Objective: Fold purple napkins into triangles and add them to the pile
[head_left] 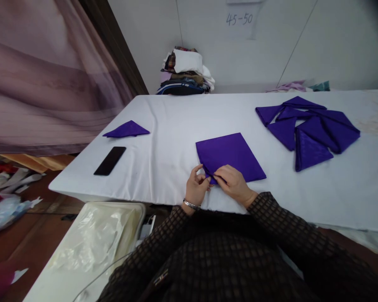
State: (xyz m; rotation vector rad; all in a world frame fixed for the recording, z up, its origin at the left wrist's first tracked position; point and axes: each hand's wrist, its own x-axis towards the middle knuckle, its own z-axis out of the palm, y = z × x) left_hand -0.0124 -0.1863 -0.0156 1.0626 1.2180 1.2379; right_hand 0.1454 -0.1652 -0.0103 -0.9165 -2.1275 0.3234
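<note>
A purple cloth [233, 153], folded into a flat four-sided shape, lies on the white-covered table [176, 126] in front of me. At its near left corner, my left hand [197, 186] pinches the edge between thumb and fingers. Close beside it, my right hand [233, 181] has its fingers closed on the same corner, over the near edge. The fold between the fingertips is small and partly hidden. Several folded purple cloths [315, 140] lie overlapping at the right, and one folded purple triangle [128, 129] lies at the left.
A black phone [110, 160] lies near the table's left end. Stacked clothes [187, 71] stand behind the far edge by the wall. A plastic-covered white surface [94, 235] is below left. A pink curtain [44, 75] hangs at the left.
</note>
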